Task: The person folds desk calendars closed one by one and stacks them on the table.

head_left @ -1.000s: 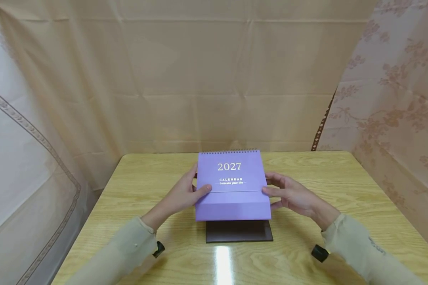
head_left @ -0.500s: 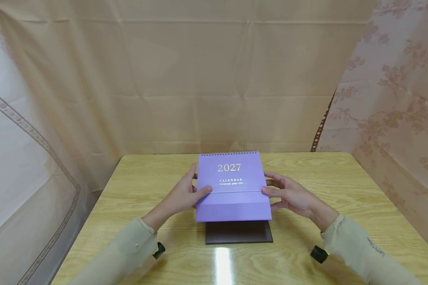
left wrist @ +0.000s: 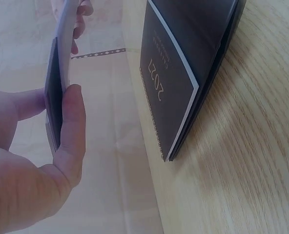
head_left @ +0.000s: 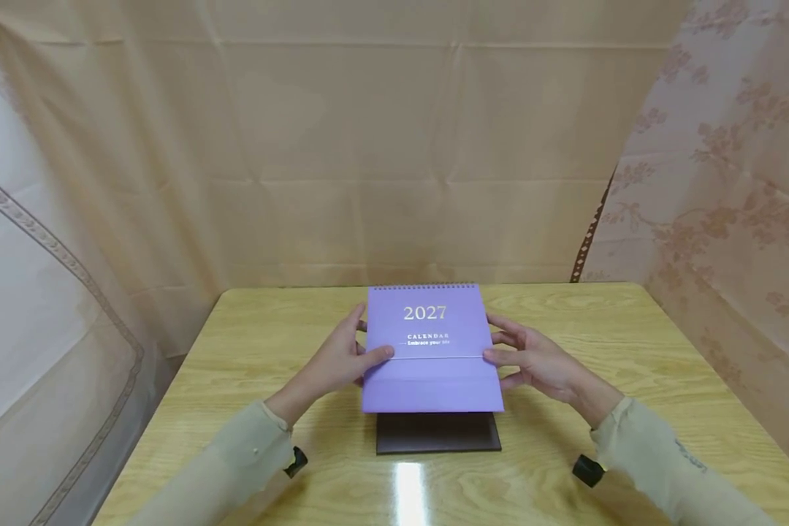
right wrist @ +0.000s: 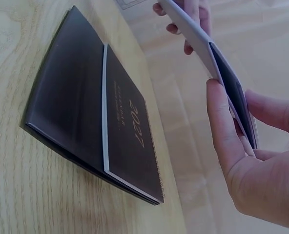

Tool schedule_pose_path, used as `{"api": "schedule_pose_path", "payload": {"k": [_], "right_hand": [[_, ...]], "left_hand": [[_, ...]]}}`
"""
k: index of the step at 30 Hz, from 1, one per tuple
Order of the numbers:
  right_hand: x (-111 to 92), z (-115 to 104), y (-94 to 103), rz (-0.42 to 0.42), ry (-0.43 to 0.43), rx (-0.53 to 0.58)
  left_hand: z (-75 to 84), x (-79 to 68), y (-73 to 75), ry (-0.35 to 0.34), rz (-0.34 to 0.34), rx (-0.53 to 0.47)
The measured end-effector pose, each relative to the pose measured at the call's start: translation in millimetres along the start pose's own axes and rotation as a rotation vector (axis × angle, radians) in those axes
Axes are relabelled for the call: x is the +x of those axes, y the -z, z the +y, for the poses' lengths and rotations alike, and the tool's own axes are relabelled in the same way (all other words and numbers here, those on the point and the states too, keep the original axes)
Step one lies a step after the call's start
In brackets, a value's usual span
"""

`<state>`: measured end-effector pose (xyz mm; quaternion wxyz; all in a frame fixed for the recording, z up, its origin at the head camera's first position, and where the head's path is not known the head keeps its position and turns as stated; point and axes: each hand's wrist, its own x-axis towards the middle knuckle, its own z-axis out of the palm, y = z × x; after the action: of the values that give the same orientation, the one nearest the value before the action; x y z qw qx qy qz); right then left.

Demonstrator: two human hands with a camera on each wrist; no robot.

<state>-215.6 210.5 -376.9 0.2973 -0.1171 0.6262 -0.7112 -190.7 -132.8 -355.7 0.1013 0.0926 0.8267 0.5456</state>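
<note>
A purple 2027 desk calendar [head_left: 427, 391] with a spiral binding along its far edge is held in the air. My left hand [head_left: 332, 361] grips its left side, thumb on the front cover and fingers behind. On the opposite side, my right hand [head_left: 546, 365] holds the edge between thumb and fingers. Underneath, a dark brown calendar [head_left: 438, 435] lies on the table, mostly hidden in the head view. Both wrist views show this dark calendar [left wrist: 166, 83] flat, apart from the purple one [right wrist: 193, 34] above it.
The wood-grain table [head_left: 276, 314] extends on both sides of the calendars, with a bright light reflection near its front. A beige curtain [head_left: 368, 146] hangs behind it, and a flowered cloth [head_left: 730, 204] hangs at the right.
Both hands keep their hold on the purple calendar, which has tilted slightly. The whole head view has shifted a little; the dark calendar stays on the table.
</note>
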Motion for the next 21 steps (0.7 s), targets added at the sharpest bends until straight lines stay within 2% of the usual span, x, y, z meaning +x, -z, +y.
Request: {"api": "schedule_pose_path", "payload": {"k": [6, 13, 21], "right_hand": [[1.0, 0.9, 2.2, 0.000, 0.006, -0.026], [4.7, 3.8, 4.1, 0.008, 0.003, -0.058], [5.7, 4.0, 6.0, 0.041, 0.004, -0.163]], "left_hand": [[-0.4, 1.2, -1.6, 0.032, 0.015, -0.008], [-2.0, 5.4, -2.5, 0.052, -0.001, -0.050], [-4.2, 12.5, -5.3, 0.067, 0.002, -0.084]]}}
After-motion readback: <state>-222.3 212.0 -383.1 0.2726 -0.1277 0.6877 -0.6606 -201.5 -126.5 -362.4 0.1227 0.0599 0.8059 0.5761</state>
